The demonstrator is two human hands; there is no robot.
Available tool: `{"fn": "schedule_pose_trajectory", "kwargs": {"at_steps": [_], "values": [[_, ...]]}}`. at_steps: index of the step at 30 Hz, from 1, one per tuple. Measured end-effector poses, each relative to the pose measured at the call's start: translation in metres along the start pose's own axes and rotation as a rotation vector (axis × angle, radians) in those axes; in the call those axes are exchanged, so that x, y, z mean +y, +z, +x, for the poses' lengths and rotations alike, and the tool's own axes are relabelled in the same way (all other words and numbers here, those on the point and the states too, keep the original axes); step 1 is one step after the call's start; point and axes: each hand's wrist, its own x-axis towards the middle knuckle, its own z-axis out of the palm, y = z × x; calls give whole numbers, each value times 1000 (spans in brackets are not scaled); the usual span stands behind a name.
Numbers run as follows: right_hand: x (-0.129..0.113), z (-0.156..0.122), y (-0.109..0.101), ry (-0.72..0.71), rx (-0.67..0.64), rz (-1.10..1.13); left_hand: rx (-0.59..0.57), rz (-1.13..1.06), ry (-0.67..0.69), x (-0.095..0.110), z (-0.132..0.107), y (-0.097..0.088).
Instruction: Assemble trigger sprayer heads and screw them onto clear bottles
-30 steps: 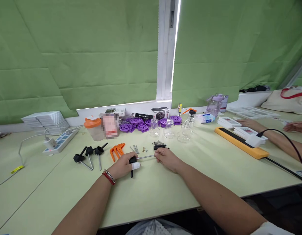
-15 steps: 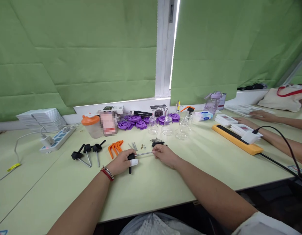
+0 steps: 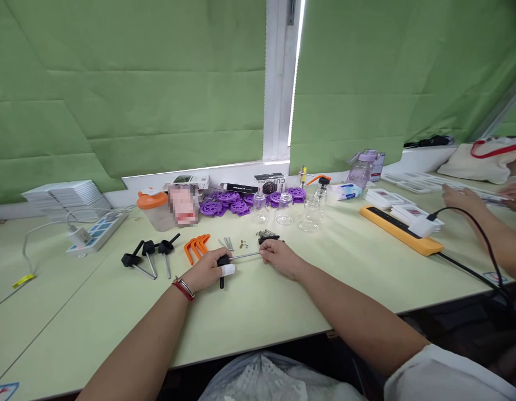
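My left hand [image 3: 205, 271], white wrap on its thumb, is closed around a black plastic part [image 3: 222, 283] fixed to a thin metal rod [image 3: 246, 255]. The rod runs sideways to my right hand [image 3: 281, 258], whose fingertips pinch its far end. Three similar black parts with metal rods [image 3: 148, 248] stand on the table to the left. Just beyond my left hand lie several orange angled pieces [image 3: 197, 248], metal screws [image 3: 228, 243] and tiny brass-coloured bits [image 3: 242, 244]. Springs [image 3: 265, 234] and black pieces [image 3: 269, 239] lie beyond my right hand.
Purple plastic parts [image 3: 240, 207] and clear glass-like domes [image 3: 283, 214] stand farther back, near an orange-lidded cup [image 3: 152, 200]. A white power strip [image 3: 97, 234] lies left, an orange one [image 3: 402, 231] right. Another person's hands [image 3: 462, 200] are at the far right.
My hands keep the same hold on the part and rod. The view has shifted slightly. At the right, the other person's near hand has moved away from the white stacks toward the back right.
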Motion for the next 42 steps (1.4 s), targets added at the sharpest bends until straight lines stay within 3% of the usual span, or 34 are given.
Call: {"fn": "schedule_pose_trajectory", "kwargs": {"at_steps": [10,17,25,33,42], "values": [[4,1,0,20,-6,14,19,-7,-3,-3,1,1],[8,2,-1,-54,-30,23,13,-25,-9,2,0,0],[5,1,0,18,-26,-39,3,-34,-25,5,-2,0],[3,0,2,-41,-15,42,13,-16,-11,1,-1,1],[-3,-3,2,11,-47,12,11,-10,10,-1,-2,1]]}}
